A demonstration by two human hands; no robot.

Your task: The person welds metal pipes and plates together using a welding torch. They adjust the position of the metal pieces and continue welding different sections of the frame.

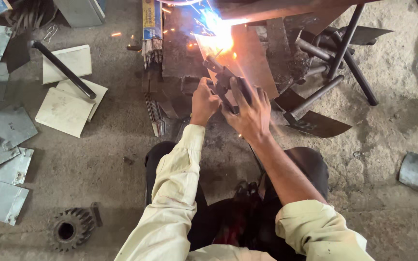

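Note:
Both of my hands grip a dark welding electrode holder (224, 79) just in front of me. My right hand (250, 113) wraps its rear handle, and my left hand (203, 100) steadies it from the left side. The holder's tip reaches up to a bright blue-white arc (215, 25) with sparks, burning against a rusty steel plate (252, 58) and metal frame. I squat on the concrete floor, cream sleeves on both arms.
An open packet of welding rods (152, 34) lies left of the arc. Cut sheet-metal squares (66, 108) and a black bar (64, 70) lie at left, several grey plates (1, 198) further left, a gear (70, 229) bottom left. Steel rods and scrap (325, 87) lie right.

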